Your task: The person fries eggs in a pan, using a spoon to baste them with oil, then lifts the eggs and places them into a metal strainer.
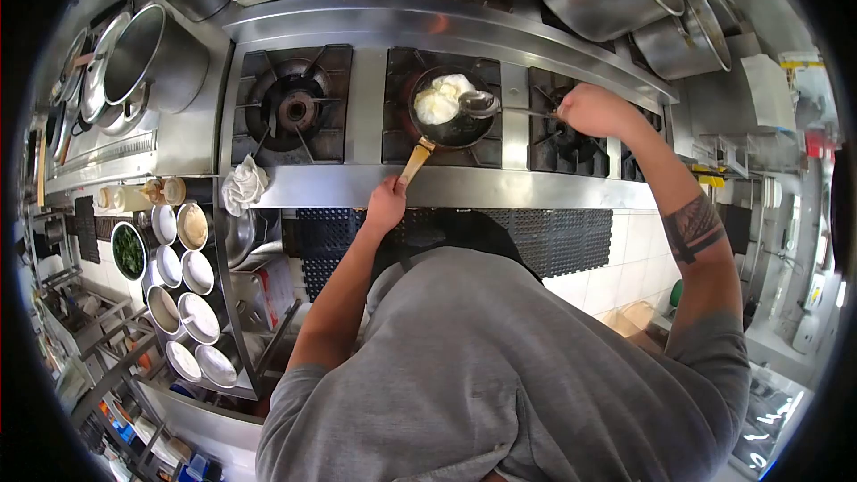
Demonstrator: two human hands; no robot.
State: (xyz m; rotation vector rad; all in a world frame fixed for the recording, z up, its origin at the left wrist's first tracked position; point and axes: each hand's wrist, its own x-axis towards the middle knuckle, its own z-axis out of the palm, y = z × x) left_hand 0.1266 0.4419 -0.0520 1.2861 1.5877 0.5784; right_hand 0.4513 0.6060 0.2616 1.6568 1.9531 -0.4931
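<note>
Left hand (pixel 386 205) grips pan (pixel 464 131) (right hand (pixel 594 110) holds ladle (pixel 480 104)).

Bright, even overhead light, steel glare, heavy fisheye warping, black vignette corners.

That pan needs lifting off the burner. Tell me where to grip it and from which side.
Grip the wooden handle, coming from the front edge of the stove. It juts out of the frying pan toward the person, clear of the burner grate, and the left hand closes on its end. The right hand holds a ladle over the pan's right side.
</note>
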